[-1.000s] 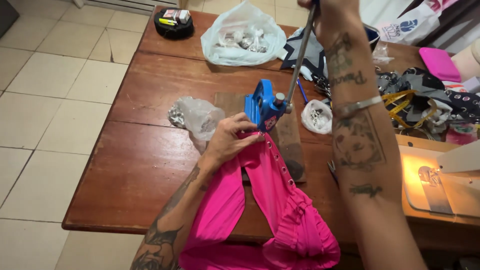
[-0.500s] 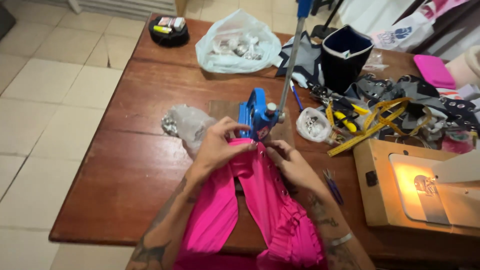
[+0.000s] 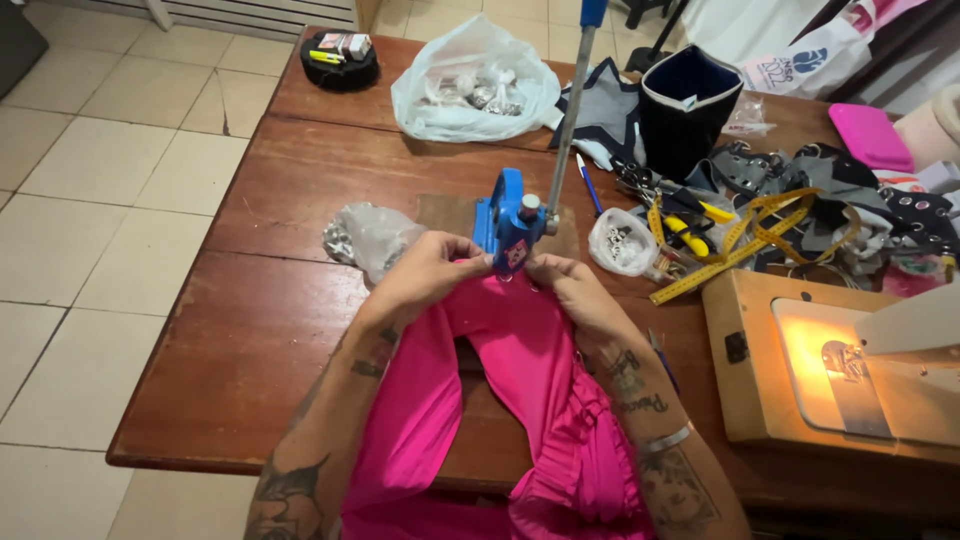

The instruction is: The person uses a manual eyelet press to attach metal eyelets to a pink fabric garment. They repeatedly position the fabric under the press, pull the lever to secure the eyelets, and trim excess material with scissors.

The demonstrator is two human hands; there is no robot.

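A bright pink garment lies over the wooden table and runs from the near edge up to a blue hand press with a long upright lever. My left hand pinches the pink cloth at the left of the press base. My right hand grips the same cloth edge just right of the press. Both hands hold the fabric under the press head.
A clear bag of metal pieces lies left of the press, a small one to its right. A white bag, dark blue fabric bin, yellow tape measure, scissors and a lit sewing machine crowd the right side.
My right hand has let go of the raised lever and come down to the pink cloth at the press. My left hand stays on the cloth.
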